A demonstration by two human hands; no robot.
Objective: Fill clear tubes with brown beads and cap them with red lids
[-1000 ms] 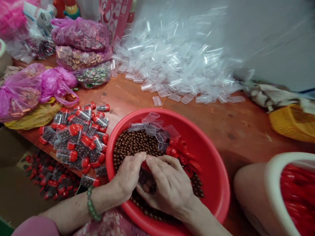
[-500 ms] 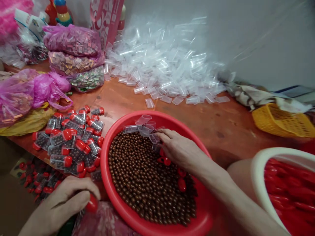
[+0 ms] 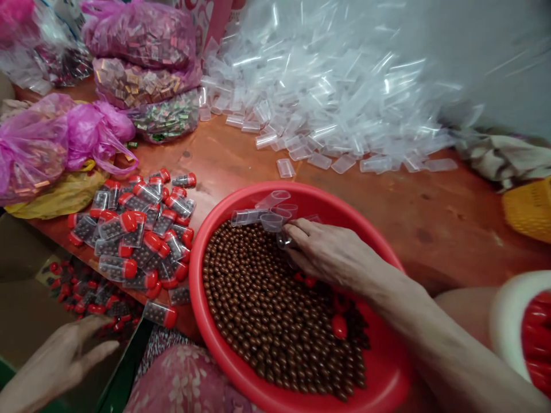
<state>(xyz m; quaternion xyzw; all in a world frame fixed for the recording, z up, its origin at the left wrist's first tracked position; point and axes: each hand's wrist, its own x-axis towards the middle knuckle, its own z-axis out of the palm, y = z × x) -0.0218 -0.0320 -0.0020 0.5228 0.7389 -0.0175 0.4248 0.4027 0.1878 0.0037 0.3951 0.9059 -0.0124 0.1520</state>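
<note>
"While that clear tube point(image 3: 283, 241) lay at the fingertips, what worried you most?"

"Its slick look. It was inside the red basin point(image 3: 197, 269), toward the far side, just beside other clear tubes point(image 3: 272, 221). I judged that a hasty pinch could have slipped or dragged a neighbour along."

"Was it clamped?"

"From my distant seat I could not make that out. The right hand point(image 3: 329, 249) had its fingers bent close together against the tube, but the knuckles hid the grip."

"And around it?"

"Brown balls point(image 3: 258, 304) lay loose below, so a dropped tube could have scattered some. Red caps point(image 3: 339, 326) lay close to the right forearm; a low wrist could have pushed them deeper among the balls."

"How about the left hand point(image 3: 58, 355)?"

"Its fingers were spread, with nothing visible between them, at the cardboard box point(image 3: 21, 281). I could not see whether it touched the filled tubes point(image 3: 92, 292) inside."

"Anything farther out?"

"One capped tube point(image 3: 160, 314) lay at the table's edge, where a brush of the left arm could have knocked it off. Behind the basin, the big heap of empty tubes point(image 3: 327, 115) looked loosely piled; a bump could have started a slide."
</note>
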